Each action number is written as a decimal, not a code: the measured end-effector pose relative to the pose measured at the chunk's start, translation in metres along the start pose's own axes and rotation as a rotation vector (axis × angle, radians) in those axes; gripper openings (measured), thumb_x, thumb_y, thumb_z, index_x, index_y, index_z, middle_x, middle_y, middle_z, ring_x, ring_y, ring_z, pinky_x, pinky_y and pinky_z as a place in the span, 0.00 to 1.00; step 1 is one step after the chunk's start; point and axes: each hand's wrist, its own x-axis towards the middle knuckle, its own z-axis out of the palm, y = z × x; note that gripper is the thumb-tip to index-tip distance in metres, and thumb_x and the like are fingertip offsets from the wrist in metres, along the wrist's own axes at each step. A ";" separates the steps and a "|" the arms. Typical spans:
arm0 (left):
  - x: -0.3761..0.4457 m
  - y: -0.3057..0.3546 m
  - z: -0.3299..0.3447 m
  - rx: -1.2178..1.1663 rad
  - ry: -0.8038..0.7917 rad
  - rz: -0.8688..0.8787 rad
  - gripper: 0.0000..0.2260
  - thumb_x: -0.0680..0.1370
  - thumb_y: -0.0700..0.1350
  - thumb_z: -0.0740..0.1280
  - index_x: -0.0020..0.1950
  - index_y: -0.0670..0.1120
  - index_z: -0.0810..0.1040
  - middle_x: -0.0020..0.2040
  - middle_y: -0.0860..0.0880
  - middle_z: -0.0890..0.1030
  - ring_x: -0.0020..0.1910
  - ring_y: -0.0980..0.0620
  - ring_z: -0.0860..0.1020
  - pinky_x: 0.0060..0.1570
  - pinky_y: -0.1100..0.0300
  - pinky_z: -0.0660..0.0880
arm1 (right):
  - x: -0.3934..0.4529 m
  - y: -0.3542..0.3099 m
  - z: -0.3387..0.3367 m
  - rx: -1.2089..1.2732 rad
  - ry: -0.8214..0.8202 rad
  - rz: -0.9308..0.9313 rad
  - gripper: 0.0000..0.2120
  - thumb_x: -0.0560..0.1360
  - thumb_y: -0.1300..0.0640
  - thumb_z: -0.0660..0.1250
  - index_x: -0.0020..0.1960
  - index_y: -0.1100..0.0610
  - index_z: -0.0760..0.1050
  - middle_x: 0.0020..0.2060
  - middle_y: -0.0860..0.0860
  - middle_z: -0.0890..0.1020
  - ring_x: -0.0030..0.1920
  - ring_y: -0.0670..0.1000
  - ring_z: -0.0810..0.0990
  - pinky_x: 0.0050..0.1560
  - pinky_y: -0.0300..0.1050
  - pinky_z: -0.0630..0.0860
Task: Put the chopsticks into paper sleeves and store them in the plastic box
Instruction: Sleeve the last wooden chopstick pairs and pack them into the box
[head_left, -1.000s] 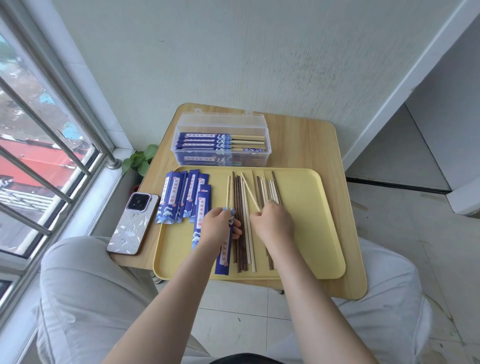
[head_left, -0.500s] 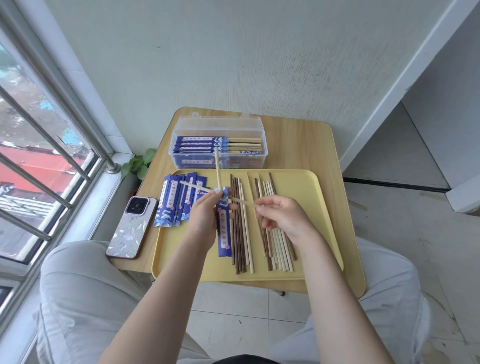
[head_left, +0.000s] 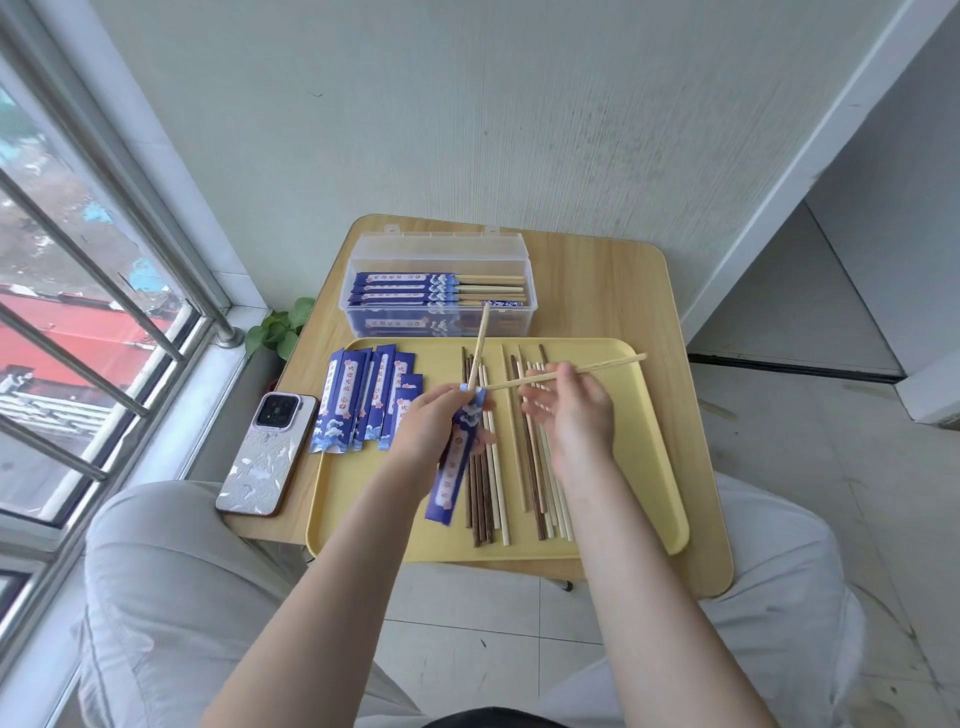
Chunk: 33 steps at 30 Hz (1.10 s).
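Observation:
My left hand (head_left: 434, 428) grips a blue paper sleeve (head_left: 454, 470) above the yellow tray (head_left: 649, 457). One pale chopstick (head_left: 479, 345) stands in the sleeve's mouth and points away from me. My right hand (head_left: 571, 415) pinches a second pale chopstick (head_left: 597, 368), its left tip close to the sleeve's opening. Loose dark and pale chopsticks (head_left: 519, 467) lie on the tray under both hands. Several empty sleeves (head_left: 363, 400) are spread on the tray's left side. The clear plastic box (head_left: 439, 283) behind the tray holds several sleeved pairs.
A phone (head_left: 267, 454) lies on the wooden table (head_left: 613, 291) left of the tray, near the table's edge. A small green plant (head_left: 280, 327) sits by the window with metal bars (head_left: 104, 332). My knees are under the table's front edge.
Both hands rose from the tray. The left lifted the sleeve with one chopstick in it. The right picked a second pale chopstick and swung it to point at the sleeve's mouth.

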 end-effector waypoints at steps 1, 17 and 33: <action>0.000 0.001 -0.005 0.067 0.014 -0.023 0.09 0.82 0.40 0.61 0.51 0.38 0.79 0.46 0.39 0.85 0.31 0.44 0.79 0.33 0.57 0.77 | 0.004 -0.005 -0.004 -0.006 0.042 -0.046 0.11 0.85 0.58 0.58 0.48 0.59 0.75 0.38 0.56 0.83 0.29 0.50 0.81 0.30 0.44 0.77; -0.002 0.006 -0.005 0.495 -0.119 -0.071 0.14 0.78 0.39 0.58 0.39 0.40 0.80 0.32 0.41 0.78 0.29 0.46 0.70 0.29 0.58 0.69 | 0.018 -0.013 -0.014 -0.055 0.040 -0.177 0.13 0.86 0.57 0.55 0.47 0.58 0.73 0.34 0.56 0.79 0.23 0.48 0.72 0.24 0.41 0.67; 0.004 0.013 -0.002 0.497 -0.119 -0.032 0.11 0.80 0.36 0.55 0.48 0.35 0.77 0.35 0.41 0.76 0.27 0.48 0.71 0.27 0.58 0.69 | 0.007 -0.004 -0.004 -0.499 -0.253 -0.030 0.21 0.79 0.52 0.69 0.68 0.45 0.64 0.50 0.51 0.81 0.39 0.49 0.82 0.41 0.48 0.81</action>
